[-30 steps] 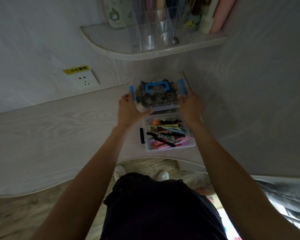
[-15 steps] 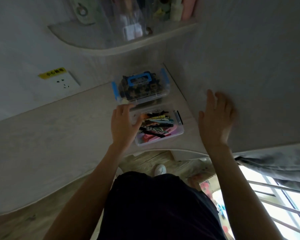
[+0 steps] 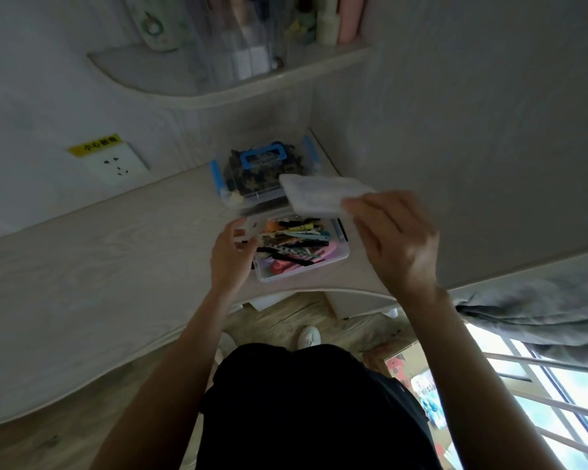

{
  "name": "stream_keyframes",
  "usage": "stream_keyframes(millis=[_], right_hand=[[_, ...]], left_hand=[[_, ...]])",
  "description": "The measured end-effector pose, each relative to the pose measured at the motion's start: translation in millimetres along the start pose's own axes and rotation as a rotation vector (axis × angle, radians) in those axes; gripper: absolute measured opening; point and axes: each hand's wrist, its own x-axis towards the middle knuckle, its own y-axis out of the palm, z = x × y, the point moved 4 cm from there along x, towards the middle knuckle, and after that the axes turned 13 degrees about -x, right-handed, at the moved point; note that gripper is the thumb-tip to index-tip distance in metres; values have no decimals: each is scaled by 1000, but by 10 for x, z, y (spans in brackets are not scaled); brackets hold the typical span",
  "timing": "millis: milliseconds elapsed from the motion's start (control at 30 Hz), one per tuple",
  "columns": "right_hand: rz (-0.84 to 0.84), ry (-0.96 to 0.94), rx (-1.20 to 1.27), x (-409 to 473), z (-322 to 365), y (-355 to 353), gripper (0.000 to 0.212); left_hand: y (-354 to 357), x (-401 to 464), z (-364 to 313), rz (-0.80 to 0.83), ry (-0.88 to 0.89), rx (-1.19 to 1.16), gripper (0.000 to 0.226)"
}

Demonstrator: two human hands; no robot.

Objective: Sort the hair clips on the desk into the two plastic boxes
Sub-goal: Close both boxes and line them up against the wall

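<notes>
Two clear plastic boxes sit in the desk's far right corner. The far box [image 3: 263, 174] has blue latches and a blue handle on its closed lid, with dark clips inside. The near box [image 3: 336, 262] is uncovered and full of several colourful hair clips [image 3: 294, 244]. My left hand [image 3: 233, 256] grips the near box's left edge. My right hand [image 3: 394, 239] holds a clear lid [image 3: 316, 196] by its right end, tilted above the near box's far side.
The pale wood desk [image 3: 99, 266] meets white walls at the back and right. A wall socket [image 3: 116, 162] sits at the back left. Overhead, a corner shelf [image 3: 218, 86] carries bottles and a clear organiser. A grey curtain [image 3: 540, 313] hangs at right.
Both hands left the blue-latched box at the back. My left hand moved to the near box. My right hand swung out to the right, then came back holding the clear lid.
</notes>
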Motion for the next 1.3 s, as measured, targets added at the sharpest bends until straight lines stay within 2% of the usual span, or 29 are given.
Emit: stream_keyframes(millis=[67,133,200,267,300,367,467,567,667,767,900,1000,1133,1233,1300], right_hand=[[24,-105,71,-80,111,92,18],[47,-146,178,-170,232,169,17],[94,-123,335,-220,303,226,16],[168,-53,455,-241,273,305,16],[213,-10,473,-253,226,371,15],[334,150,475,-304,48,553,17],[582,356,470,-453,-185,869,36],[633,538,532,-566,-310,1078,40],[709,737,620,-618,-369,1179,35],[767,795,633,-632,-370,1338,33],[765,813,535,-569,-358,1490,39],[766,760,471,-552,-355,1554,36],[753,756,428,-593,-368,1580,33],[764,759,444,-629,-397,1565,34],[832,744,472,-691,-411,1535,41]], left_hand=[[-53,29,-48,-52,-27,-58,31],[-112,48,-109,-50,-146,-340,36],[-182,57,-187,-20,-283,-616,41],[-263,41,-220,34,-354,-735,30],[-298,26,-213,69,-344,-724,24],[-333,-7,-178,110,-303,-658,30],[-328,-93,-132,93,-285,-631,37],[-257,-193,-98,119,-288,-660,47],[-161,-274,4,54,-255,-428,45],[-82,-342,24,-57,-153,-200,25],[-53,-323,52,-129,-98,-33,24],[-10,-311,62,-117,-124,-20,29],[21,-316,-2,-130,-65,81,33],[13,-324,26,-132,-92,37,37],[10,-339,41,-133,-97,-9,37]])
